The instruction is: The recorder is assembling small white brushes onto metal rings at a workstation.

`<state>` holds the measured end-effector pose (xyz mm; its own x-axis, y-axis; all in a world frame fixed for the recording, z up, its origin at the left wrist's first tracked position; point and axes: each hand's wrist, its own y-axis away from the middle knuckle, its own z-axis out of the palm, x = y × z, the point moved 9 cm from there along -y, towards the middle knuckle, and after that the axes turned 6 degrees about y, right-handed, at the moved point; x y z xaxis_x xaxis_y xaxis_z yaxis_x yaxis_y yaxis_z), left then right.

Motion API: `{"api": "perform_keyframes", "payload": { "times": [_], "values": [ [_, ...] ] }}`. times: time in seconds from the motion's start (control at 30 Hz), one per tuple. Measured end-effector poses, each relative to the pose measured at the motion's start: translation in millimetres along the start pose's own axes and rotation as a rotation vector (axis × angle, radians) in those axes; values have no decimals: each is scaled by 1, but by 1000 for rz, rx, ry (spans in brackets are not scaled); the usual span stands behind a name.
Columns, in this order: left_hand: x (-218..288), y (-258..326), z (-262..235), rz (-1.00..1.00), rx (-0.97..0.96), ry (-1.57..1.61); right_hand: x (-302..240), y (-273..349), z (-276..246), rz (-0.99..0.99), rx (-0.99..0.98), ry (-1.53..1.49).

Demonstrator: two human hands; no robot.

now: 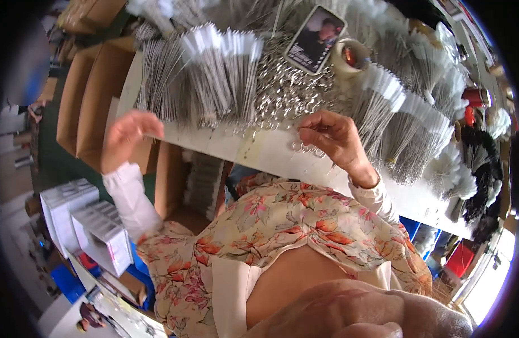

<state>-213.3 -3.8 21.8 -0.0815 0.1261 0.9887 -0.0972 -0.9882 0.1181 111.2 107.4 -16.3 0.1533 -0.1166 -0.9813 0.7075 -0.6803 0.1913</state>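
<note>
At centre frame, our right hand [335, 138] pinches small metal rings [305, 147] under its fingertips, while our left hand [127, 135] hovers loosely curled, holding nothing, at the table edge [225, 143].

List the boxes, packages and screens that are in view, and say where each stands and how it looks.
Phone: lies on the metal rings at the table's far side, a dark rectangle with its screen lit.
Cardboard boxes: stand left of the table, brown and open.
White boxes: stacked lower left, rectangular, filled with white packets.
Tape roll: right of the phone, round and beige.
</note>
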Motion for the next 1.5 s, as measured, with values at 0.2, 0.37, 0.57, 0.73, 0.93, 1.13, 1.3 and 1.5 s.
{"api": "perform_keyframes", "payload": {
  "times": [0.2,0.37,0.57,0.73,0.93,1.13,1.3,1.5],
  "values": [
    [89,-199,-35,-94,82,-499,-72,40,-72,-207,198,213],
    [8,-306,-92,-454,285,-319,-65,71,-137,-93,392,298],
    [-43,-340,-108,-475,463,-5,-61,69,-172,14,425,403],
    [-4,-355,-98,-325,443,-83,-72,39,-176,-78,391,490],
    [183,-356,-104,716,666,-52,-103,6,-168,-207,258,674],
    [111,-372,17,148,184,-274,-85,-38,-216,-73,249,810],
    [66,-372,99,335,5,-632,-57,-68,-269,106,259,852],
    [40,-365,105,315,127,-1133,-51,-103,-305,237,364,765]
  ]
}}
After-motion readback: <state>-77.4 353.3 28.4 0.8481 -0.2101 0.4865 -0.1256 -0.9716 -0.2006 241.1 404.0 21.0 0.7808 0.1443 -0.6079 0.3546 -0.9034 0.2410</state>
